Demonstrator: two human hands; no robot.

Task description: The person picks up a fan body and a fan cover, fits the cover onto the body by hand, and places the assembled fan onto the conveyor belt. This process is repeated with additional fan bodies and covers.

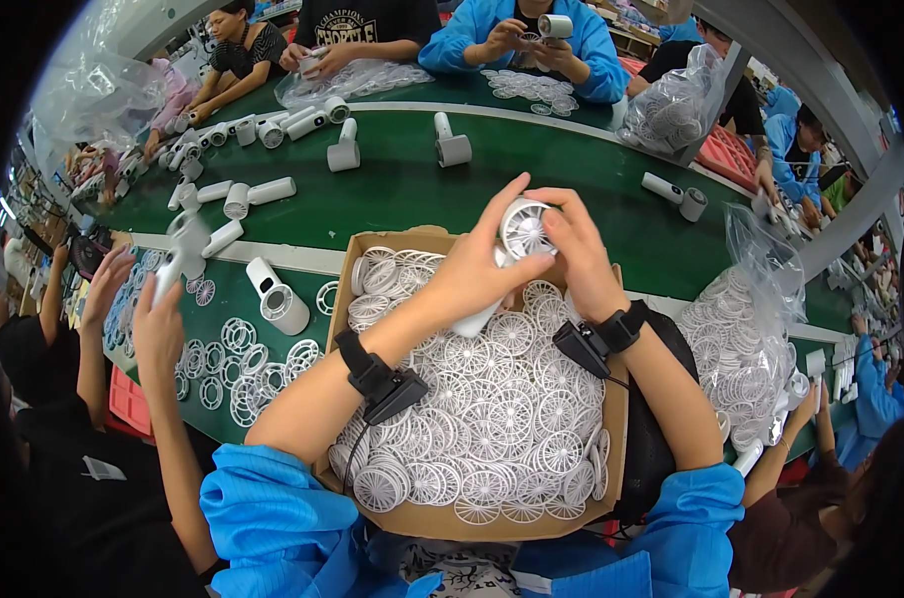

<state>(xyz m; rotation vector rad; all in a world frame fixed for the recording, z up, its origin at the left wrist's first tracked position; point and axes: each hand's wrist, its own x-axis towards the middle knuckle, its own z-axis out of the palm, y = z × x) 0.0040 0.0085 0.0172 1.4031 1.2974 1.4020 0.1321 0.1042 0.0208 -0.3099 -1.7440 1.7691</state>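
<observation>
Above the far edge of a cardboard box, I hold a white handheld fan (528, 228) in both hands, its round grille side turned up. My left hand (484, 261) is closed round the left of its head, and the pale handle slants down below that palm. The fingers of my right hand (584, 257) curl over the head's right rim, the thumb pressed on the grille. Beneath my forearms the cardboard box (619, 439) is heaped with white spoked grilles (487, 399). Each wrist wears a black strap with a small black device.
Left of the box, a white fan (278, 297) and loose rings (238, 336) lie on the green table. A green conveyor (392, 199) carries several fans. A bag of grilles (736, 349) stands at right. A co-worker's hands (158, 319) hold a fan at left; other people sit opposite.
</observation>
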